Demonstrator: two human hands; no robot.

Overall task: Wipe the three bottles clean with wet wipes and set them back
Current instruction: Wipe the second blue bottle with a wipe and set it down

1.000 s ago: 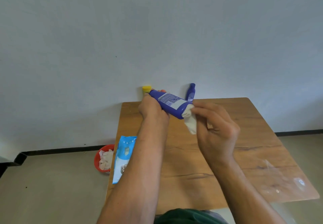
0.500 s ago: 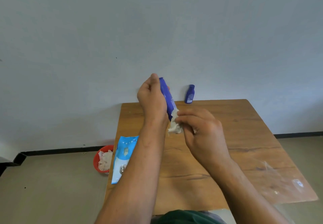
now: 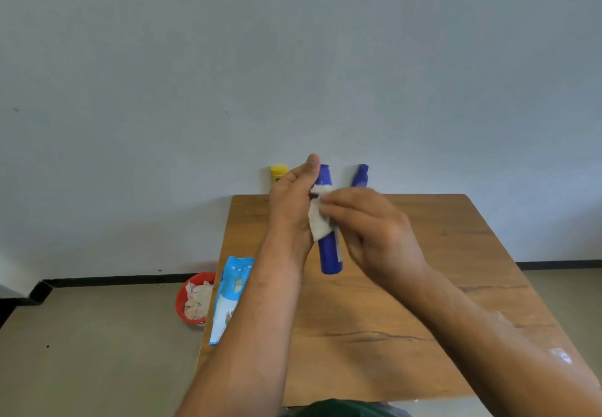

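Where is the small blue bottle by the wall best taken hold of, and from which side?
Grip the small blue bottle around its upright body, probably coming from the front: the wall stands right behind it.

A brown wooden table (image 3: 423,286) stands with its far edge against the wall, a dark crack-like grain line running across its near half. A blue-and-white wet wipes pack (image 3: 233,289) lies along its left edge. At the far edge stand a yellow bottle (image 3: 278,177) near the left corner and a small blue bottle (image 3: 360,176) further right, their bases hidden. On the floor (image 3: 97,351) just left of the table sits a red bowl (image 3: 179,299) of crumpled wipes (image 3: 197,299).
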